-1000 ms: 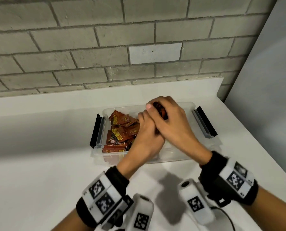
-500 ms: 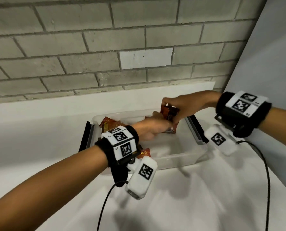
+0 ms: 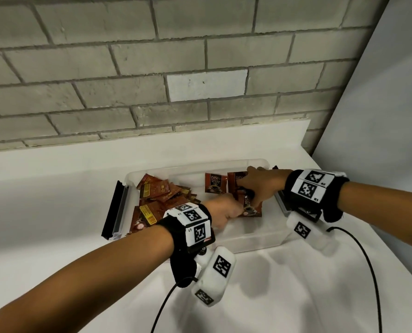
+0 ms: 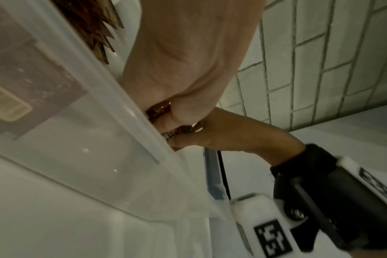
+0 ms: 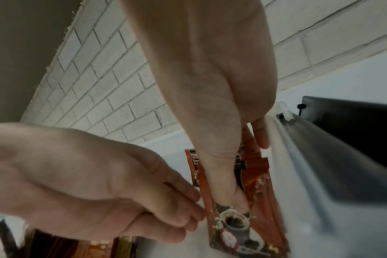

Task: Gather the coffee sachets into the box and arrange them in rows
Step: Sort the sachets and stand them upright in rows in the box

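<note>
both hands (image 3: 253, 188) on one coffee sachet (image 3: 250, 209) inside the box (image 3: 248, 239)

We count one clear box (image 3: 248, 239) on the worktop (image 3: 56, 200), two black clip handles (image 3: 115, 210), two hands, two wrist bands, three sachets face up at the right, one loose heap of sachets (image 3: 157, 198) too jumbled to count

Sachets (image 3: 216, 186) – red-brown; box (image 3: 253, 239) – clear.
</note>
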The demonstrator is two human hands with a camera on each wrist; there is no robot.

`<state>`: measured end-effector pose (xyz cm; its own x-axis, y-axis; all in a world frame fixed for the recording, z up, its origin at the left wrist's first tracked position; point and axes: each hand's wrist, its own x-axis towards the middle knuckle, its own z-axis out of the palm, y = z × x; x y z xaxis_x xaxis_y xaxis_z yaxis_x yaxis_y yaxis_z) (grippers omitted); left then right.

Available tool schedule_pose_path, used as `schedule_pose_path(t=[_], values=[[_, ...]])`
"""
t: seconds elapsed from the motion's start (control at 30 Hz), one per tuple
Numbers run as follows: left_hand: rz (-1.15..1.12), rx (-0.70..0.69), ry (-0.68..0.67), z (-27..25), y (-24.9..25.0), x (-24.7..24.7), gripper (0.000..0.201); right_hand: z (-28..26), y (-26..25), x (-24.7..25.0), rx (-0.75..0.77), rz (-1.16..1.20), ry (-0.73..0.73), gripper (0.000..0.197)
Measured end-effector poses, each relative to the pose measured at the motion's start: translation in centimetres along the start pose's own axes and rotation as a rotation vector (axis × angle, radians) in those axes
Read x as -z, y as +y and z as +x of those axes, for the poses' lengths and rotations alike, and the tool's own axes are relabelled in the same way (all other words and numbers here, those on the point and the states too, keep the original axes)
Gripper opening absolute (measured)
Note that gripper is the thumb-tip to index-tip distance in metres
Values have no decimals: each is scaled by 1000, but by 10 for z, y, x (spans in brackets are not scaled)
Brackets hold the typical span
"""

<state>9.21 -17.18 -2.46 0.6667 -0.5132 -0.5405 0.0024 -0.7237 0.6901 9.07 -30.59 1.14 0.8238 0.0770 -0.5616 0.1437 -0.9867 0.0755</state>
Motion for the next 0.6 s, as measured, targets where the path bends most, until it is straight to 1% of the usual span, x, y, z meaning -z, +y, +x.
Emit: schedule_pose_path(t=[0.03,0.07,0.1,0.17,0.2,0.3,0.4,0.47,0.53,0.6], values=[[14,44,16,-1,3,0,25,1,1,1,18,-3,14,50],[70,57,-25,-5,5,-2,23,0,0,1,34,-5,27,50],[119,51,-61,-4,6,-2,25,1,0,2,51,-9,41,51],[156,76,-195,-12,12,0,46,3,0,3,65,-31,65,54],[201,55,-241,-17,14,1,57,5,-1,4,66,-41,80,58],[227,34,-338,-23,20,-1,72,6,0,4,60,0,134,70],[304,53,-351,-23,25,-2,76,5,1,4,56,54,180,74],[336,64,-349,-23,27,-1,75,4,1,4,56,56,209,72],[348,78,-347,-23,29,-1,76,1,4,5,59,57,222,67],[354,84,-344,-25,30,-2,77,-3,8,8,61,51,221,58]])
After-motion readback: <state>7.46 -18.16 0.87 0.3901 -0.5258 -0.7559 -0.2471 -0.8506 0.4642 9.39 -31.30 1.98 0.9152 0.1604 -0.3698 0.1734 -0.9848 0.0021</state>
